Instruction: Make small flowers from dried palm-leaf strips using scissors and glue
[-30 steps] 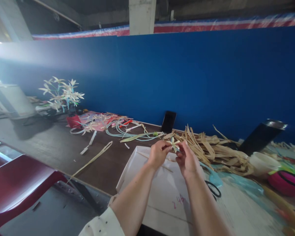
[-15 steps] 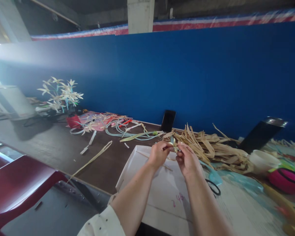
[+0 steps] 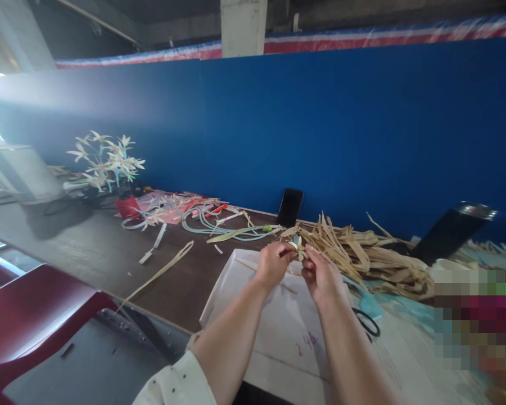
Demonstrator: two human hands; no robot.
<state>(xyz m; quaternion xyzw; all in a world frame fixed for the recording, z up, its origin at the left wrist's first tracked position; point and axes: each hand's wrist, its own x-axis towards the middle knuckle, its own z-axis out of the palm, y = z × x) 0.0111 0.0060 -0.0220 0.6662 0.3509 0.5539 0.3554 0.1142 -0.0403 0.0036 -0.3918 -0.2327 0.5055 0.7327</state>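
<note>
Between both hands is a small pale flower [image 3: 300,247] with pointed petals, which looks made from dried leaf strips. My left hand [image 3: 274,263] pinches its left side between thumb and fingers. On the other side, my right hand [image 3: 321,271] grips the petals with closed fingertips. Both hands are held above a white box lid [image 3: 278,320] with pink handwritten marks. Thin sticks [image 3: 287,288] lie on the lid under the hands. Behind them spreads a heap of dry tan husks [image 3: 358,253].
A phone [image 3: 290,207] leans on the blue partition [image 3: 341,129]. Pale blue cord [image 3: 194,225] and a long leaf strip [image 3: 162,270] lie left. Farther left stands a pot [image 3: 127,207] of pale flowers [image 3: 109,160]. Scissors handles [image 3: 367,322] and a dark tilted bottle [image 3: 442,236] are right.
The view has shifted very slightly. Both hands keep the same hold on the flower, with almost no visible movement. A patch at the lower right is now pixelated.
</note>
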